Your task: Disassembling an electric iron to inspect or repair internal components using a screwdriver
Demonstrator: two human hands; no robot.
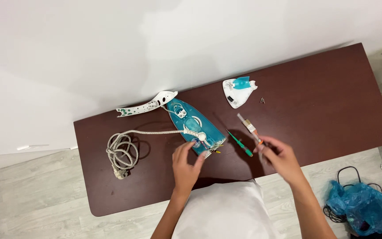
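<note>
Teal iron body (195,126) lies opened on the worktop (323,97); left hand (186,161) pinches its rear wiring, right hand (279,157) grips a screwdriver (250,128). A slip could snap those thin leads; farther off, loose screws (262,100) might roll away.

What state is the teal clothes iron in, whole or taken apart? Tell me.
Taken apart: the teal iron body lies open on the dark brown table, with its white handle shell and white rear cover lying separately.

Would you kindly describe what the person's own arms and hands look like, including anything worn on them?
Both forearms are bare, with no sleeves in view. The left hand and right hand wear no gloves; no rings, watch or bracelets can be made out. A white garment covers the torso between the arms.
</note>
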